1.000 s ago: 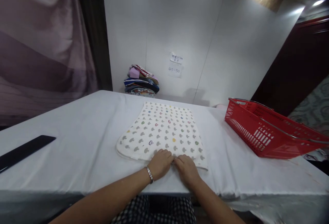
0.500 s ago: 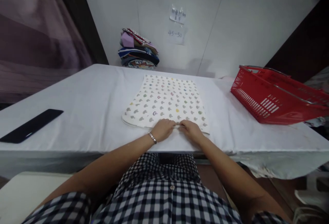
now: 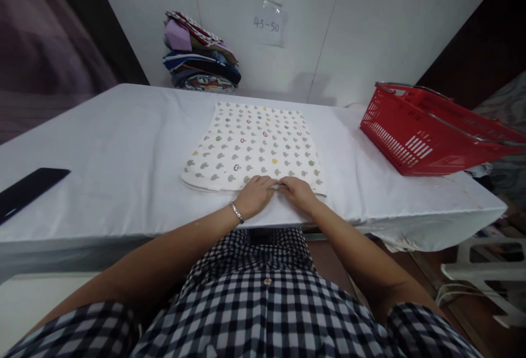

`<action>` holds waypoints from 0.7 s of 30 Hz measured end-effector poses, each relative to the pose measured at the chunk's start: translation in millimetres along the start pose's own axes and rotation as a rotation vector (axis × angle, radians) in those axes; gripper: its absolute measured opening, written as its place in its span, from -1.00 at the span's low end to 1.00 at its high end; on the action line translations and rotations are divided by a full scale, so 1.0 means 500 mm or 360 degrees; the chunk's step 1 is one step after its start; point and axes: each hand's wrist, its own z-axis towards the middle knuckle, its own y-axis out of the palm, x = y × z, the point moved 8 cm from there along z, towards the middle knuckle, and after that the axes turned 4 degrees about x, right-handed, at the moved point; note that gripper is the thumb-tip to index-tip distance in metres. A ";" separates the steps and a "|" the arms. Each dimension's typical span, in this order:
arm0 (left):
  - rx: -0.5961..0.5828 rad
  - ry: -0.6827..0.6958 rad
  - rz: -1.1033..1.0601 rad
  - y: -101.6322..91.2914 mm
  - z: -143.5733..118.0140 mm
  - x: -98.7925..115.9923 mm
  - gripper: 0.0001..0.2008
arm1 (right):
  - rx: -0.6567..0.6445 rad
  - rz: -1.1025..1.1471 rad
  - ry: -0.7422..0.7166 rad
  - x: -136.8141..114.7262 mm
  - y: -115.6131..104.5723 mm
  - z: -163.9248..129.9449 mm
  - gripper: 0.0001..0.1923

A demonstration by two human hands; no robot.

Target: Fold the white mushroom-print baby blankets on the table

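Observation:
A folded white cloth (image 3: 263, 144) printed with small grey and coloured mushroom-like shapes lies spread on the table in front of me. My left hand (image 3: 255, 195) has its fingers closed on the middle of the cloth's near edge. Right beside it, my right hand (image 3: 299, 194) pinches the same edge, with the fingertips of both hands almost touching. Several layers show along that near edge at the left. The exact grip of the thumbs is hidden under the fingers.
The table (image 3: 123, 155) has a white cover. A red plastic basket (image 3: 415, 139) stands at the right, and a dark flat object (image 3: 28, 191) lies at the left edge. Folded fabrics (image 3: 201, 62) are stacked against the wall. A white stool (image 3: 489, 270) is at lower right.
The camera view has shifted, so the table and its things appear higher and further left. Both hands keep their hold on the cloth's near edge, with little visible movement along it.

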 end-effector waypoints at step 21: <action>-0.0139 -0.0332 -0.0196 0.022 0.001 -0.030 -0.81 | 0.0089 -0.0017 -0.0236 -0.017 0.006 -0.026 -0.69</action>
